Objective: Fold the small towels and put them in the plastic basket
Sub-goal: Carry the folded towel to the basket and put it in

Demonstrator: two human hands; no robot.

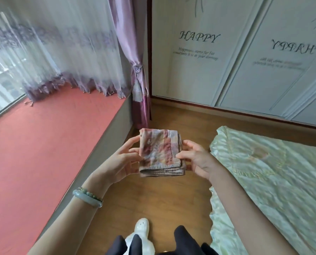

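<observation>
Above the floor (162, 199), between bench (43, 144) and bed (263, 172), I hold the folded towel (160, 153) in mid-air: left hand (122, 161) spread-fingered, pinching its left edge; right hand (195, 159) pinching the right. Basket unseen; a loose pinch may, I judge, let the layers fan open.

Wood floor (153, 196), red sill (43, 140) — sheer curtains (61, 43).

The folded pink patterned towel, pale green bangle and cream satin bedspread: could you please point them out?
folded pink patterned towel (159, 150), head view, its top face.
pale green bangle (85, 198), head view, its front band.
cream satin bedspread (274, 177), head view, bare upper surface.
</observation>
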